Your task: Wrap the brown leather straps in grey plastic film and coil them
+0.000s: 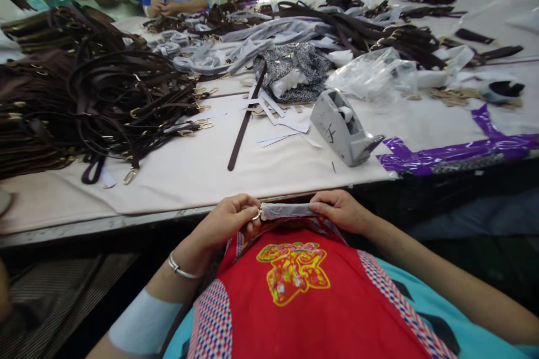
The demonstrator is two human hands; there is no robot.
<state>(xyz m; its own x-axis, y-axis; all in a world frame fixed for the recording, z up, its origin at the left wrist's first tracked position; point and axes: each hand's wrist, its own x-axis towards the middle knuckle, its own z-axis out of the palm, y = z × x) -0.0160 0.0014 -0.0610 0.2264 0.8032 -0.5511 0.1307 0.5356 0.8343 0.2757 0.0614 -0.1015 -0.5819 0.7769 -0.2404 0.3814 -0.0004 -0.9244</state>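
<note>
- Strap [286, 211] in a white wrap is held level over the red apron [295, 291], just below the near edge of the worktop [189, 174].
- The end with the gold clasp [256, 214] is pinched by the left hand [229, 220]. The other end is clamped by the right hand [342, 210]. The hands are kept apart, with the strap between them.
- The wrap is probably best kept taut by a light, even pull from both ends, so no creases are formed.
- The clasp is better left clear of the wrap, not buried in it.
- On the worktop ahead, a tape dispenser [343, 129] and cut paper strips [278, 118] are laid near. A pile of dark straps [96, 101] is heaped well to the left.
</note>
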